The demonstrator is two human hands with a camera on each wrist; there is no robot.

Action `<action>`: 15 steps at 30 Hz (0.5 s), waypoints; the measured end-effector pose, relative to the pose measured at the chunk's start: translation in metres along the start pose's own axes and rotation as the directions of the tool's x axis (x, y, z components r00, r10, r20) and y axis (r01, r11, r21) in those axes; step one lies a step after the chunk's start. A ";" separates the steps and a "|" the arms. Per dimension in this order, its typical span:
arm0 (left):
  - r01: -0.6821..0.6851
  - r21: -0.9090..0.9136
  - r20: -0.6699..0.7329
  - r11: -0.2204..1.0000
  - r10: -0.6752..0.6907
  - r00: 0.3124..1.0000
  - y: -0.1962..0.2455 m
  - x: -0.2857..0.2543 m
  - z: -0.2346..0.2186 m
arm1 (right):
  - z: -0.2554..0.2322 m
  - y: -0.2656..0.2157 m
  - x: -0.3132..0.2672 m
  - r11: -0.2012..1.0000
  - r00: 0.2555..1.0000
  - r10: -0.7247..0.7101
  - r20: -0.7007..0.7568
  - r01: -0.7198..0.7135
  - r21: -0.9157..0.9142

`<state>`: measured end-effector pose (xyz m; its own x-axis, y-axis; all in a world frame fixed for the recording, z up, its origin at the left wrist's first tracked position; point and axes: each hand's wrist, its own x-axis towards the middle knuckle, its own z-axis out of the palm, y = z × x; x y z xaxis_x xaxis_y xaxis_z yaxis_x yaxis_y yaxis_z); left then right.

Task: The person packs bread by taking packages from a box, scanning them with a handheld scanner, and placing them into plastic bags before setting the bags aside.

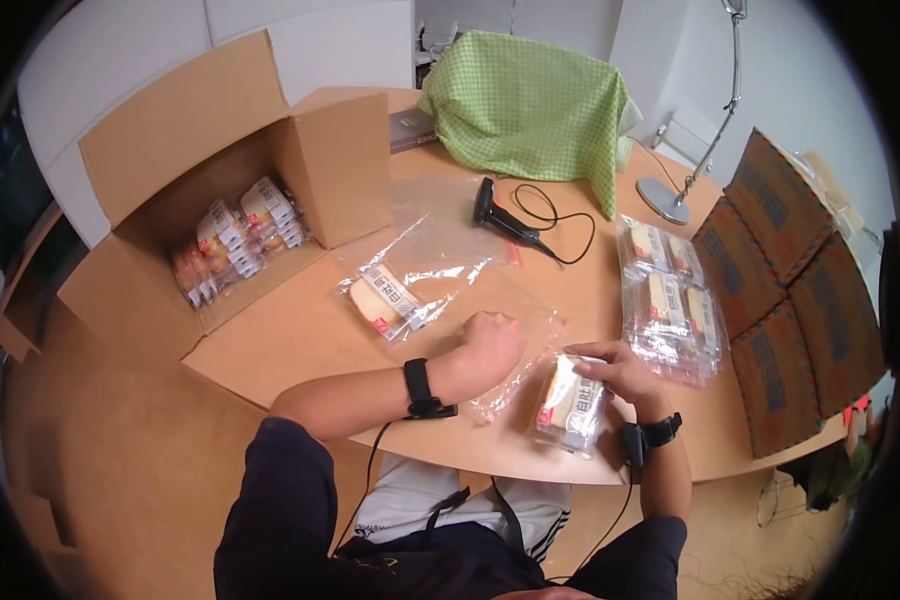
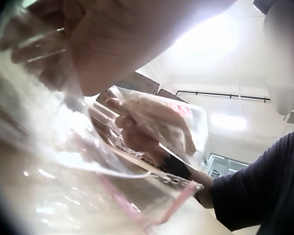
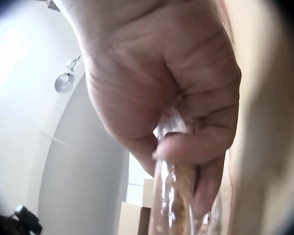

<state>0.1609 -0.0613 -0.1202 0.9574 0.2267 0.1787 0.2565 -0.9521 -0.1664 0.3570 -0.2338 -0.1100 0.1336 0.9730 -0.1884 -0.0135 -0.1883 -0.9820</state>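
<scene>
My right hand grips a packaged bread in clear wrap with a white label, near the table's front edge. In the right wrist view, thumb and fingers pinch the wrapper from both sides. My left hand holds the upper layer of a large clear plastic bag, with its pink-edged mouth toward the right hand. Plastic lies across the left fingers in the left wrist view. Another packaged bread lies on clear plastic left of the left hand.
An open cardboard box at left holds several packaged breads. Filled clear bags lie at right before a cardboard panel. A barcode scanner with cable, a green checked cloth and a lamp base stand behind.
</scene>
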 end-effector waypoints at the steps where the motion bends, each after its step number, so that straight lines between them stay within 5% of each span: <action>1: 0.037 -0.010 -0.036 0.999 -0.038 0.999 0.001 0.000 -0.001 | 0.004 -0.010 0.003 0.980 0.995 0.094 -0.028 -0.098 -0.174; 2: 0.070 -0.025 -0.070 0.997 -0.072 0.995 0.003 0.000 -0.001 | 0.014 -0.025 0.004 0.921 0.980 0.184 -0.077 -0.199 -0.336; 4: 0.067 -0.061 -0.054 0.996 -0.070 0.996 0.003 0.000 -0.013 | 0.030 -0.030 0.010 0.926 0.972 0.212 -0.098 -0.232 -0.297; 6: 0.067 -0.101 -0.041 0.993 -0.071 0.997 0.002 -0.001 -0.016 | 0.032 -0.011 0.026 0.953 0.996 0.013 -0.088 -0.039 -0.302; 8: 0.049 -0.114 -0.029 0.992 -0.052 0.998 0.000 0.000 -0.014 | 0.035 -0.001 0.034 0.959 0.990 -0.011 -0.144 -0.030 -0.281; 10: 0.035 -0.126 -0.074 0.991 -0.045 0.996 0.000 -0.001 -0.005 | 0.034 0.016 0.038 0.947 0.960 -0.183 -0.212 0.115 -0.301; 11: 0.025 -0.135 -0.121 0.991 -0.042 0.992 0.000 -0.003 -0.002 | 0.049 0.006 0.030 0.718 0.832 -0.508 -0.224 0.264 -0.644; 12: 0.028 -0.141 -0.120 0.990 -0.045 0.992 0.000 -0.004 0.000 | 0.052 -0.002 0.020 0.718 0.835 -0.503 -0.222 0.260 -0.646; 15: 0.026 -0.139 -0.138 0.990 -0.046 0.989 0.000 -0.002 -0.001 | 0.060 -0.020 0.000 0.361 0.837 -0.526 0.152 0.381 -0.851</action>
<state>0.1585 -0.0616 -0.1192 0.9173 0.2393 0.3183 0.2606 -0.9651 -0.0256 0.2983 -0.2220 -0.0912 -0.0318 0.9338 0.3565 0.8892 0.1893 -0.4166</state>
